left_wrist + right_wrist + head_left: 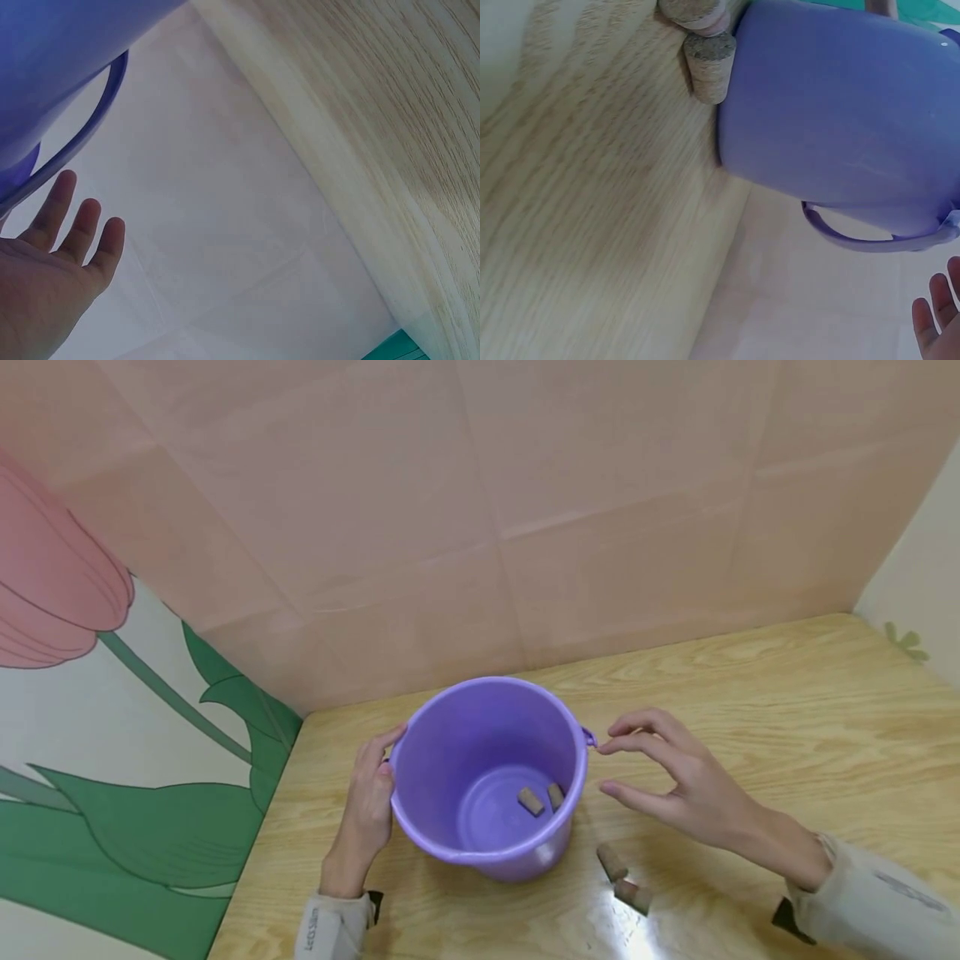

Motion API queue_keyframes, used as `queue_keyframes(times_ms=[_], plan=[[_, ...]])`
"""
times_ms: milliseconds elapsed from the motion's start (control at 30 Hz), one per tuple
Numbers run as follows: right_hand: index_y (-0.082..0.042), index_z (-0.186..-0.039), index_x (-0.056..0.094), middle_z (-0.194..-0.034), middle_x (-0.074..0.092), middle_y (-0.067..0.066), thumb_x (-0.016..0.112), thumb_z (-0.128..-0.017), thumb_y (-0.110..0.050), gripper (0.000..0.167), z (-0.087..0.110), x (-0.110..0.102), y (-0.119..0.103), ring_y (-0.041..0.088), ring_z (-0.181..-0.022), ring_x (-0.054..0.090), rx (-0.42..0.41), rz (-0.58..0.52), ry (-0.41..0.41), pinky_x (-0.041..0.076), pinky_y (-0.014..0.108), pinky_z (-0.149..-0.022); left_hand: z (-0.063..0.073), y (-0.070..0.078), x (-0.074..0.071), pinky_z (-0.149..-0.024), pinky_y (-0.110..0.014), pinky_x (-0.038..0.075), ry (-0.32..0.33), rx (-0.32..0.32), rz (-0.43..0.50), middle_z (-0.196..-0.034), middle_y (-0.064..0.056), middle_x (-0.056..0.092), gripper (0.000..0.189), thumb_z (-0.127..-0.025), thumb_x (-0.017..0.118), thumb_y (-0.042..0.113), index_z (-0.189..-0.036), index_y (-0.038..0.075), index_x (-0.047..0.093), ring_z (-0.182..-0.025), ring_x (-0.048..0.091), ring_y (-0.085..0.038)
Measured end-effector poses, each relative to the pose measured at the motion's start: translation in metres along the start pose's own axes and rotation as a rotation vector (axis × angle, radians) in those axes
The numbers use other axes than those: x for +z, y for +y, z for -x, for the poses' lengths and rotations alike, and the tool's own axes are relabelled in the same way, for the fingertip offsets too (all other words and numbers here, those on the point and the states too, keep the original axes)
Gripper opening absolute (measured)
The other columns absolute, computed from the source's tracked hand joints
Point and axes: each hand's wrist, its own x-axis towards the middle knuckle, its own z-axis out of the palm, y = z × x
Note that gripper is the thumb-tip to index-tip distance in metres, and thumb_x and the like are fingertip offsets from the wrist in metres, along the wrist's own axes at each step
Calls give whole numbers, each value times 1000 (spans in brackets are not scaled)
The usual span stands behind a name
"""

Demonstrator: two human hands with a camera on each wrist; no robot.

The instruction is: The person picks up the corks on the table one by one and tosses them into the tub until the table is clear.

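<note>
A purple plastic bucket (487, 727) stands upright on the table, its mouth towards the head camera. Inside, two tapered corks (531, 802) lie on its floor towards the right. At the left rim, my left hand (365, 802) holds the bucket with thumb and index finger; its other fingers stretch out beside the handle (97, 112) in the left wrist view. Just right of the rim, by the handle's hinge (588, 737), my right hand (682, 777) has its thumb and fingers apart with nothing between them. Two more corks (612, 862) lie beside the bucket's base.
The light wood-grain table (787, 710) runs back to a pinkish covered wall (637, 527). On the left stands a panel with a painted tulip (60, 577) and green leaves (165, 835). A pale wall (918, 560) closes off the right side.
</note>
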Motion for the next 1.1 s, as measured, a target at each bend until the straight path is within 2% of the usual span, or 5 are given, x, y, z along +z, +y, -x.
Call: queue_keyframes(times_ms=[200, 367, 567, 800, 1100], plan=[[-13, -111, 71, -116, 60, 7, 78, -86, -34, 33, 7, -10, 0, 11, -116, 52, 80, 31, -116, 36, 12, -101, 0, 0, 1, -98, -55, 37, 7, -8, 5, -135, -18, 61, 63, -107, 18, 45, -138, 4, 54, -123, 50, -35], [-21, -114, 69, -121, 58, -5, 86, -74, -19, 44, 14, -12, 0, 8, -115, 51, 139, 137, -278, 38, 13, -99, 0, 0, 1, -98, -54, 38, 3, -16, 14, -134, -17, 61, 65, -106, 18, 48, -138, 5, 55, -123, 50, -33], [-21, -115, 68, -121, 58, -7, 84, -78, -26, 41, 20, -9, -1, 10, -111, 55, 162, 164, -343, 44, 17, -97, 0, 2, 1, -98, -53, 38, 6, -10, 17, -133, -18, 61, 66, -106, 18, 49, -137, 3, 55, -122, 50, -33], [-22, -117, 68, -121, 59, -8, 80, -82, -35, 40, 30, -6, 1, 10, -110, 57, 175, 202, -443, 54, 37, -89, 0, 3, 1, -98, -54, 38, 2, -18, 18, -133, -19, 61, 68, -106, 18, 50, -137, 3, 54, -122, 50, -32], [-17, -116, 69, -117, 60, -11, 75, -85, -44, 42, 39, -3, 6, 12, -105, 61, 140, 167, -626, 55, 39, -86, 0, 4, 2, -97, -52, 39, 7, -3, 16, -132, -19, 61, 68, -106, 18, 49, -136, 1, 55, -121, 51, -32]])
